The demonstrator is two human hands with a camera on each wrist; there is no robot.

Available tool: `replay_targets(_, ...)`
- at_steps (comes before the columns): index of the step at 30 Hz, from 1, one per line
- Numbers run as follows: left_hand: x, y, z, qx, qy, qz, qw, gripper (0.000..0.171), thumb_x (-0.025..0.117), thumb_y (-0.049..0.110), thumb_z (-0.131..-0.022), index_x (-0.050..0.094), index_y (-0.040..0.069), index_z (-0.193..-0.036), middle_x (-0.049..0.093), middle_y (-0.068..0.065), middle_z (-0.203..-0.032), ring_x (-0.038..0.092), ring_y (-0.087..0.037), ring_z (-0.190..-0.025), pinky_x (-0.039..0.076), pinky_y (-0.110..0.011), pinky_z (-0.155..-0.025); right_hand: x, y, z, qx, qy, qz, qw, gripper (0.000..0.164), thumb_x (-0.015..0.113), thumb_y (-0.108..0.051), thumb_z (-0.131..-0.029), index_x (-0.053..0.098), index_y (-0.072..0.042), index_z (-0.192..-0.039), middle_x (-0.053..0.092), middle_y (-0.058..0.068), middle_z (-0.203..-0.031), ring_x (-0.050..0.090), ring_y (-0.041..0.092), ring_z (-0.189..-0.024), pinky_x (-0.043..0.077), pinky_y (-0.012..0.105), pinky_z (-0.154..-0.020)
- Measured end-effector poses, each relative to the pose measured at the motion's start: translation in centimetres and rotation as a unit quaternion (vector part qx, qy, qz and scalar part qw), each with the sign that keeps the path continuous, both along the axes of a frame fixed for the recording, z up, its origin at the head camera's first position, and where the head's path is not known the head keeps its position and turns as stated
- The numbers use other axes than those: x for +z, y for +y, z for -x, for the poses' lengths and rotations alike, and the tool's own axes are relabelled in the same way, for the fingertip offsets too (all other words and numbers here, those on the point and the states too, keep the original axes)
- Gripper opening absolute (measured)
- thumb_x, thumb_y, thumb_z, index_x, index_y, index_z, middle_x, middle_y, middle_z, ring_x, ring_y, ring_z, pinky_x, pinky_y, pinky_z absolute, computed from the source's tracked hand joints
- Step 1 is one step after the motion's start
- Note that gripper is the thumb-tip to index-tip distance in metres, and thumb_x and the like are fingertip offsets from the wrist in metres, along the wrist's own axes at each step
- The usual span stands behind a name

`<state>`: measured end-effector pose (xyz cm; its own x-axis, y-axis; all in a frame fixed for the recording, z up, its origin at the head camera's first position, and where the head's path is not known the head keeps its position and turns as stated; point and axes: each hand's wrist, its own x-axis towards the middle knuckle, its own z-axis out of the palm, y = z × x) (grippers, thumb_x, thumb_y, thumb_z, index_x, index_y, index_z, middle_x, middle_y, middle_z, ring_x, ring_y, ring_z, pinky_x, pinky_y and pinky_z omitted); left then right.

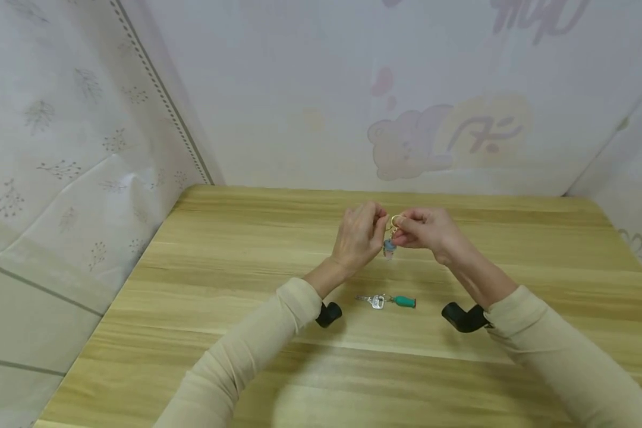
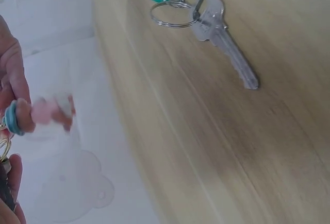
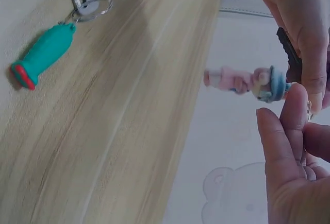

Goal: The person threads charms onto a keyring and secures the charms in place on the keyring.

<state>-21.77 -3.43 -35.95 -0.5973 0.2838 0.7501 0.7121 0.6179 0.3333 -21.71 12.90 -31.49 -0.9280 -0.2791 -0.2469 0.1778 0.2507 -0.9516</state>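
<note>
Above the far part of the table, both hands meet at a gold key ring [image 1: 392, 220]. My right hand [image 1: 428, 230] pinches this ring between thumb and fingers. A dark key [image 3: 289, 50] is held in the fingers of my left hand [image 1: 357, 236], close beside the ring. From the ring dangles a small figurine charm [image 3: 236, 80] with a blue hat and pink body, blurred in the wrist views. Nearer me on the table lies a silver key [image 2: 227, 44], joined by a split ring [image 2: 172, 26] to a green charm [image 3: 49, 51] with a red end.
The wood-grain table [image 1: 219, 249] meets a pale printed curtain [image 1: 299, 119] at the back and another patterned sheet [image 1: 85, 148] on the left. Black wrist-mounted parts [image 1: 462, 318] show by the sleeves, one on each side of the silver key.
</note>
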Motion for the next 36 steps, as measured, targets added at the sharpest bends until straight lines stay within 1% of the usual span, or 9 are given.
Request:
replay_targets(5,0.19,0.04,0.12,0.001,0.011,-0.001,0.9999,0.010,0.062,0.000,-0.086,0.053,0.002,-0.088,0.057,-0.004,-0.066,0.047,-0.013,-0.056,0.043,-0.028,-0.069,0.28,0.05,0.05,-0.012,-0.035,0.026,0.999,0.018,0.052,-0.012,-0.096,0.056,0.006,-0.097,0.064,-0.004,-0.069,0.066,0.005,-0.065,0.055,0.023,-0.072)
replay_targets(8,0.18,0.04,0.15,0.003,0.010,0.000,0.9999,0.009,0.062,0.000,-0.086,0.053,0.002,-0.088,0.056,-0.004,-0.066,0.047,-0.013,-0.056,0.043,-0.027,-0.068,0.21,0.01,0.02,-0.021,-0.040,0.041,0.998,0.019,0.054,-0.012,-0.096,0.056,0.007,-0.096,0.064,-0.004,-0.068,0.066,0.005,-0.064,0.055,0.022,-0.070)
replay_targets(14,0.36,0.00,0.17,0.001,0.004,-0.004,1.0000,0.010,0.062,0.000,-0.087,0.053,0.002,-0.089,0.056,-0.004,-0.067,0.047,-0.013,-0.057,0.041,-0.026,-0.066,-0.11,-0.21,-0.07,-0.024,0.004,0.032,0.999,0.025,0.053,-0.012,-0.096,0.054,0.013,-0.100,0.063,-0.004,-0.068,0.066,0.005,-0.063,0.055,0.023,-0.071)
replay_targets(18,0.57,-0.05,0.11,0.003,0.013,0.008,0.9999,0.010,0.062,0.000,-0.086,0.053,0.003,-0.089,0.058,-0.004,-0.070,0.049,-0.013,-0.059,0.039,-0.026,-0.064,-0.16,-0.27,-0.24,-0.015,0.040,0.022,0.999,0.021,0.053,-0.010,-0.096,0.056,0.010,-0.095,0.062,-0.004,-0.069,0.066,0.006,-0.063,0.055,0.024,-0.072)
replay_targets(20,0.57,-0.08,0.10,0.006,0.020,0.019,0.9996,0.010,0.062,0.000,-0.086,0.053,0.003,-0.089,0.058,-0.004,-0.073,0.050,-0.012,-0.060,0.040,-0.026,-0.065,-0.12,-0.20,-0.29,-0.012,0.043,0.027,0.999,0.018,0.053,-0.009,-0.095,0.056,0.008,-0.092,0.061,-0.003,-0.068,0.066,0.006,-0.063,0.055,0.024,-0.072)
replay_targets(25,0.43,-0.09,0.09,0.006,0.030,0.031,0.9991,0.011,0.062,0.000,-0.086,0.052,0.004,-0.088,0.057,-0.003,-0.075,0.051,-0.011,-0.060,0.042,-0.027,-0.070,0.26,0.00,-0.24,-0.006,0.019,0.022,1.000,0.017,0.054,-0.009,-0.095,0.058,0.006,-0.089,0.062,-0.004,-0.066,0.064,0.005,-0.061,0.055,0.024,-0.069)
replay_targets(30,0.18,-0.04,0.17,0.001,0.033,0.019,0.9993,0.011,0.062,-0.001,-0.086,0.052,0.004,-0.088,0.058,-0.004,-0.075,0.051,-0.012,-0.061,0.042,-0.027,-0.069,0.28,0.16,0.12,-0.004,-0.016,0.020,1.000,0.018,0.053,-0.008,-0.095,0.062,-0.005,-0.080,0.063,-0.004,-0.064,0.064,0.005,-0.060,0.055,0.024,-0.067)
replay_targets(33,0.09,-0.02,0.22,-0.002,0.031,0.017,0.9994,0.011,0.062,-0.001,-0.086,0.052,0.004,-0.088,0.058,-0.004,-0.076,0.051,-0.012,-0.061,0.041,-0.027,-0.069,0.20,0.19,0.25,-0.008,-0.033,0.022,0.999,0.015,0.052,-0.007,-0.096,0.061,0.000,-0.086,0.063,-0.004,-0.064,0.064,0.005,-0.059,0.055,0.024,-0.067)
replay_targets(36,0.07,-0.03,0.23,-0.004,0.028,0.016,0.9995,0.011,0.062,-0.001,-0.086,0.052,0.004,-0.089,0.058,-0.004,-0.075,0.051,-0.012,-0.061,0.041,-0.027,-0.068,0.24,0.12,0.17,-0.011,-0.029,0.010,0.999,0.016,0.052,-0.009,-0.096,0.058,0.006,-0.093,0.063,-0.005,-0.065,0.064,0.005,-0.060,0.055,0.023,-0.067)
